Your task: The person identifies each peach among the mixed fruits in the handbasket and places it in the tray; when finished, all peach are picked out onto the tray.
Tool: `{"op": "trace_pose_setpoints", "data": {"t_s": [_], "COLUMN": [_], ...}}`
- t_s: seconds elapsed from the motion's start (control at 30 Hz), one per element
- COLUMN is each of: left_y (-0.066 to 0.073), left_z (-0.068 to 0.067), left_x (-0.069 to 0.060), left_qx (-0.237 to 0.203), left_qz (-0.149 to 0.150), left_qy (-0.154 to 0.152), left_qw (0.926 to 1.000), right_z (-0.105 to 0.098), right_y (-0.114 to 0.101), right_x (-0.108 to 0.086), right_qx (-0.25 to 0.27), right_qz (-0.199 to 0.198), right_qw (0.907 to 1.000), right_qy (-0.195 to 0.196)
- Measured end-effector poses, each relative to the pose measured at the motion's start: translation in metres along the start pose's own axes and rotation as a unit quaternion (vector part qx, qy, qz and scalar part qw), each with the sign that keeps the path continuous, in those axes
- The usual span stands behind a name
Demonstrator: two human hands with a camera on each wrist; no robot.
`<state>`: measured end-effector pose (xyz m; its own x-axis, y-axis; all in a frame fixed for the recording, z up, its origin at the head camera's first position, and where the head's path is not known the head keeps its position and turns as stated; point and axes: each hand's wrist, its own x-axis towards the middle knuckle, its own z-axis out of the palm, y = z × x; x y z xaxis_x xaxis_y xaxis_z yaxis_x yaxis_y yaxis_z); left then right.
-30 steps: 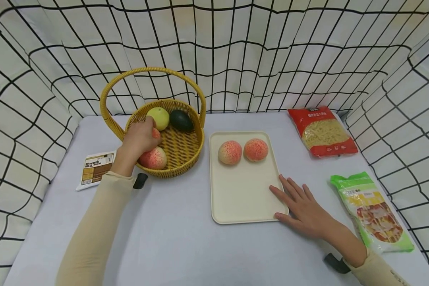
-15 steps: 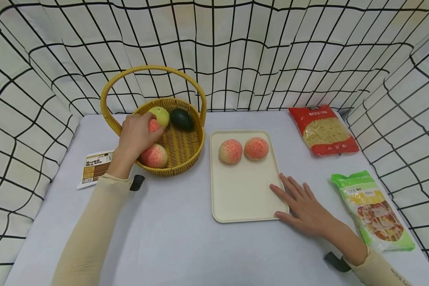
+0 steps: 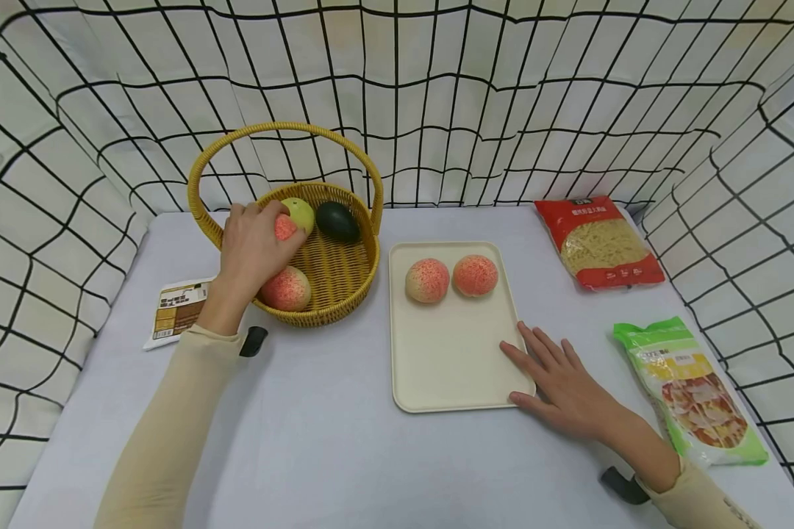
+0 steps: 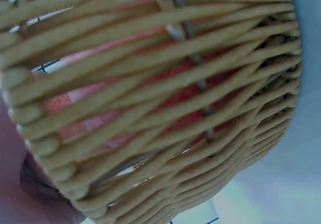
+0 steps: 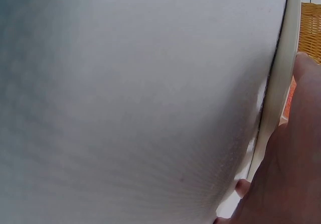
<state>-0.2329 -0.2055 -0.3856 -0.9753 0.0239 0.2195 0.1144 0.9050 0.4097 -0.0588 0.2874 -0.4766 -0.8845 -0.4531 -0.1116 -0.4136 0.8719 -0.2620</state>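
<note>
My left hand (image 3: 251,246) reaches over the left rim of a yellow wicker basket (image 3: 336,275), fingers curled round a pink peach (image 3: 284,227). Another peach (image 3: 287,289) lies below it in the basket, while a yellow-green round fruit (image 3: 299,214) and a dark green avocado (image 3: 337,222) sit towards the back. The basket's woven wall (image 4: 150,91) covers most of the left wrist view. My right hand (image 3: 565,389) rests with spread fingers on the right edge of a cream tray (image 3: 456,353). Two peaches, one left (image 3: 427,281) and one right (image 3: 476,275), lie on the tray's far half.
A red pasta bag (image 3: 602,242) lies at the back right, with a green and yellow food bag (image 3: 695,397) nearer. Left of the basket is a small brown and white packet (image 3: 180,308). Black-and-white grid cloth (image 3: 437,110) walls the table's back and sides.
My left hand has risen slightly and shifted a little left and back with the peach in its fingers, partly uncovering the basket's lower peach. The right hand stays at the tray edge.
</note>
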Motion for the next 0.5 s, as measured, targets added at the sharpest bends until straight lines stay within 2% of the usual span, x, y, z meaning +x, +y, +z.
{"op": "trace_pose_setpoints", "data": {"t_s": [0.2, 0.5], "left_y": [0.0035, 0.0093], "left_z": [-0.0039, -0.0076], "left_x": [-0.0023, -0.0079], "left_qx": [-0.021, -0.038], "left_qz": [-0.006, 0.011], "left_qy": [-0.009, -0.008], "left_qw": [0.9997, 0.9992], "right_z": [0.0016, 0.0016], "right_y": [0.0007, 0.0009], "right_x": [0.0001, 0.0005], "right_qx": [-0.002, 0.001], "right_qz": [-0.001, -0.003], "right_qw": [1.0000, 1.0000], "right_qy": [0.001, 0.006]}}
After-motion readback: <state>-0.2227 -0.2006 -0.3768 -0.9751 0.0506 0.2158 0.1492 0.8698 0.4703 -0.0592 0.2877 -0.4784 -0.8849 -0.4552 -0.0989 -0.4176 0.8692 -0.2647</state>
